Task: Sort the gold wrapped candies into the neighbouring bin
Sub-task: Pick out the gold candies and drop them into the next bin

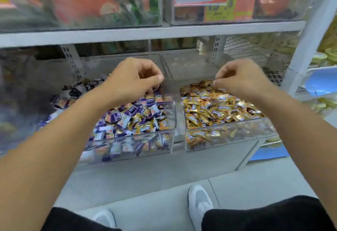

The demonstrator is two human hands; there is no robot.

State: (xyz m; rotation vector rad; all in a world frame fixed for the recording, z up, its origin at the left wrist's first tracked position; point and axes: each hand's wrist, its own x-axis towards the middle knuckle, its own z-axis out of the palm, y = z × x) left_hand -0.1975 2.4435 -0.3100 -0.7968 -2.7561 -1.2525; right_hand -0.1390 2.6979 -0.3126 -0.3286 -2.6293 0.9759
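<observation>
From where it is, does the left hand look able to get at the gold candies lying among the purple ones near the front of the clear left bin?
Probably yes: the left hand hovers over the open-topped clear left bin, and nothing covers the gold candies.

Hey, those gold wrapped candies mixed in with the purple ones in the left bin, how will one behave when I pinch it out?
A gold wrapped candy looks small, so probably light and easy to lift with two fingers. Its shiny foil wrapper may be a bit slippery and crinkle rather than stay stiff. It lies loose among purple candies in the left bin, so neighbours will likely shift or come along.
</observation>
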